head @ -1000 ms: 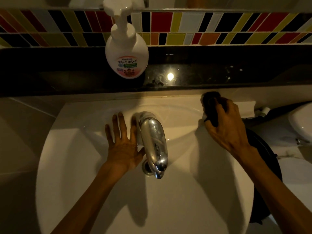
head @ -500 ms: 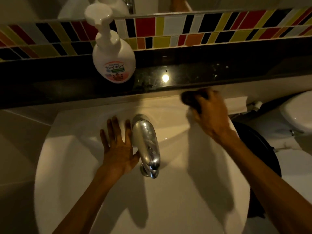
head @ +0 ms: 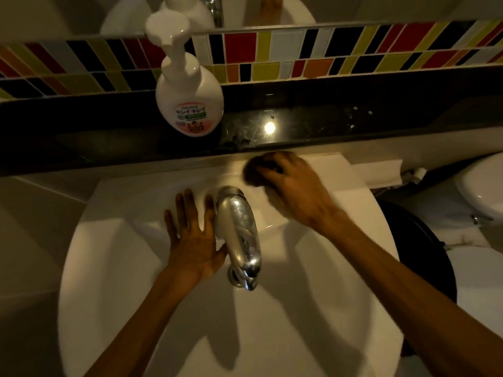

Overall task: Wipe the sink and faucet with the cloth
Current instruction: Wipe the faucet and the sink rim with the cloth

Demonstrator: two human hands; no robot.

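Step in hand: I am wiping the back ledge of the sink (head: 114,268), the strip behind the faucet (head: 239,232), with the dark cloth (head: 254,172).
Right hand: my right hand (head: 296,191) is closed over the cloth, fingers curled around the bunched wad and pressing it onto the white rim; the hand and cloth are blurred, so I judge it is mid-stroke.
Left hand: my left hand (head: 194,240) lies flat and open on the sink deck, fingers spread, holding nothing, its thumb side just beside the faucet body.
Cloth: under my right fingers, just behind and to the right of the faucet base, close below the black shelf (head: 381,115).
Faucet: between my two hands, its chrome dulled with spots; I judge it is not yet wiped.
Soap bottle: the soap bottle (head: 189,102) stands on the shelf, well beyond my left fingertips.
Next move: I would carry the cloth on round the faucet base and up over the spout, which calls for wrapping the cloth to the curved metal and lifting my left hand clear if the stroke goes on leftward.
Change from earlier: a second ago my right hand held the cloth near the right end of the ledge; now it has swept left to just beside the faucet. My left hand has stayed planted.
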